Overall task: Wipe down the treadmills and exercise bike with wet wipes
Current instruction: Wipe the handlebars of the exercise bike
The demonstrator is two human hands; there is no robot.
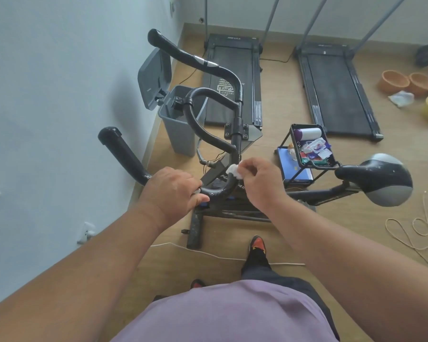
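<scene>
Pinching a crumpled white wet wipe (234,169) between thumb and fingertips, right hand (260,178) presses it onto the black handlebar (223,191) of the exercise bike (235,134), just above the bend where the bar rises toward the stem. Curled firmly round the same bar a little to the left, left hand (173,191) steadies it, thumb underneath, knuckles up.

Soft, limp and damp by the look of it, that wipe: nearly weightless, easily bunched, likely to tear or dry out if dragged hard over rough foam. Best kept folded into a pad under the fingertips, wrapped partway round the tube rather than dabbed flat.

Stiff and heavy, by contrast, the bike frame; unlikely to shift under rubbing, though bracing the bar looks sensible. Grip surface seems scuffed and flaky, so probably some drag.

Beyond the right hand, black saddle (378,178) off to the right. Farther ahead of both hands, two treadmills (232,77) flat on the floor. Just past the right hand, a small black rack (307,149) with packets, possibly the wipe supply. Ahead of the left hand, an open grey bin (176,124).
</scene>
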